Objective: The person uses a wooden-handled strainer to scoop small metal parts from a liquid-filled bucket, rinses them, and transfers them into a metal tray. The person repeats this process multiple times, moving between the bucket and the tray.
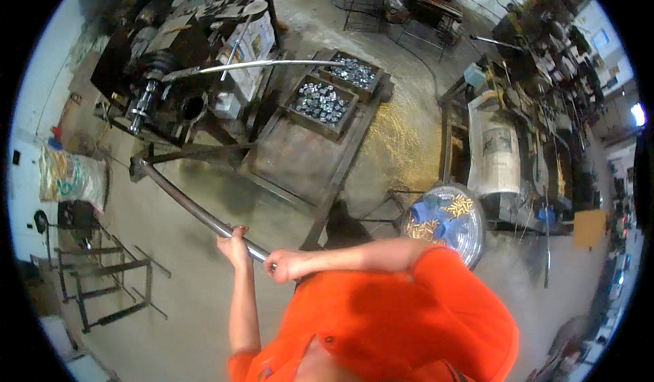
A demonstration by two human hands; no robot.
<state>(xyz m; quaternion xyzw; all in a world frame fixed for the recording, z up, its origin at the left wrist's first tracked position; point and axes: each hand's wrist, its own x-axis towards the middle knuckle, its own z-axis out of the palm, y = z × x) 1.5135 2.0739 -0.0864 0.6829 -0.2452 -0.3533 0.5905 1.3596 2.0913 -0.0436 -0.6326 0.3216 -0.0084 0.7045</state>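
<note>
A long metal bar point(191, 208) slants down from a dark bracket point(139, 169) beside the machine toward my body. Its far stretch is dark and its near end is bright and smooth. My left hand point(235, 247) is closed around the bar, a little short of the near end. Closer to me, my right hand point(286, 265) is wrapped around the end itself. Beyond the bar, at the upper left, stands a dark, greasy machine point(180, 103) with a stepped metal spindle point(144, 103). A second, shiny rod point(266, 63) reaches out from it to the right.
Two square bins point(334, 131) of small shiny metal parts sit on a low metal bench point(289, 161). At my right stands a round tray point(470, 242) with brass-coloured pieces and blue cloth. A metal frame point(112, 269) and a white sack point(71, 178) are at left.
</note>
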